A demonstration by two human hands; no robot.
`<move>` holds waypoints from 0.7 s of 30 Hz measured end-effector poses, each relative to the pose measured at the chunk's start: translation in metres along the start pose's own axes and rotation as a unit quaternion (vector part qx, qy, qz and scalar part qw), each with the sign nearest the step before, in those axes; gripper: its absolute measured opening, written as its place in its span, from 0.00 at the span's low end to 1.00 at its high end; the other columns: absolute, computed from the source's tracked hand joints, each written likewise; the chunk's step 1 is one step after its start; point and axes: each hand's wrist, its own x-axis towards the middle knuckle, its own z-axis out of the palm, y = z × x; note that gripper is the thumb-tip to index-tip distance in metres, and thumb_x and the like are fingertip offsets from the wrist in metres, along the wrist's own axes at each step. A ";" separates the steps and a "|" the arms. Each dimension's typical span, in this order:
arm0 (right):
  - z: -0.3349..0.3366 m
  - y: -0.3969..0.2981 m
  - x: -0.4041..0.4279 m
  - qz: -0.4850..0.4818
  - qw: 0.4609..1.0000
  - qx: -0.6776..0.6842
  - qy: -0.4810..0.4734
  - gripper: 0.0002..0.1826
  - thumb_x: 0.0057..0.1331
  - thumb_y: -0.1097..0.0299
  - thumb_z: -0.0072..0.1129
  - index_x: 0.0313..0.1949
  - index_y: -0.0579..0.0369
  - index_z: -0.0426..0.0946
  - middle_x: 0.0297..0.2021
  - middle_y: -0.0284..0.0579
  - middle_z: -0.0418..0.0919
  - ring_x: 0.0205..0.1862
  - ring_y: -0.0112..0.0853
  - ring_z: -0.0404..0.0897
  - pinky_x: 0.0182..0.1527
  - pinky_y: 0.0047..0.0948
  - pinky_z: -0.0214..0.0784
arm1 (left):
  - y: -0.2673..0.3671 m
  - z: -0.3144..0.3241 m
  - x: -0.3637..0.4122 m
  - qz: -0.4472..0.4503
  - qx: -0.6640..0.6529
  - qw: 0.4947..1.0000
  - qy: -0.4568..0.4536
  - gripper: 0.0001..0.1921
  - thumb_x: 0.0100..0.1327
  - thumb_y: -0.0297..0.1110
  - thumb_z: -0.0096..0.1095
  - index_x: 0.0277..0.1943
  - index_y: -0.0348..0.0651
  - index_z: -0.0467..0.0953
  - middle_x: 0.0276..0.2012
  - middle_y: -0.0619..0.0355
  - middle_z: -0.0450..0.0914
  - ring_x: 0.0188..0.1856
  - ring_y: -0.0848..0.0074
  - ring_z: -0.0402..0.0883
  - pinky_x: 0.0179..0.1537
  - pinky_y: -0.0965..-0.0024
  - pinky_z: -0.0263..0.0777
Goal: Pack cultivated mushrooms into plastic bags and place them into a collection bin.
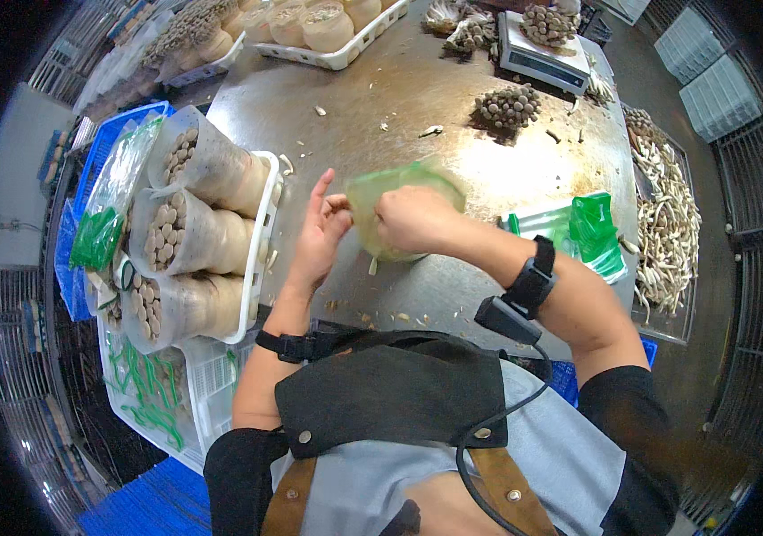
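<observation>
A translucent green-tinted plastic bag, blurred, is at the middle of the metal worktable. My right hand is curled into a fist over the bag and looks closed on it; its fingertips are hidden. At the bag's left edge is my left hand, index finger raised, thumb and other fingers touching or very near the plastic. Whether they pinch it is unclear. A small pale mushroom piece shows just below the bag. Beneath my right forearm lie flat green-and-clear plastic bags.
Left, a white crate holds bagged mushroom blocks. A mushroom cluster lies toward the back right, near a scale bearing another cluster. Bottles fill a white tray at the back. Mushroom stems fill a right-hand bin.
</observation>
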 end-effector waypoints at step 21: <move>-0.200 0.020 -0.118 -0.128 0.786 -0.304 0.523 0.20 0.67 0.68 0.47 0.56 0.63 0.66 0.51 0.47 0.74 0.52 0.33 0.74 0.55 0.31 0.65 | -0.011 0.021 0.015 0.013 0.143 0.989 -0.033 0.17 0.68 0.45 0.49 0.44 0.38 0.74 0.36 0.53 0.80 0.38 0.73 0.76 0.42 0.67 0.69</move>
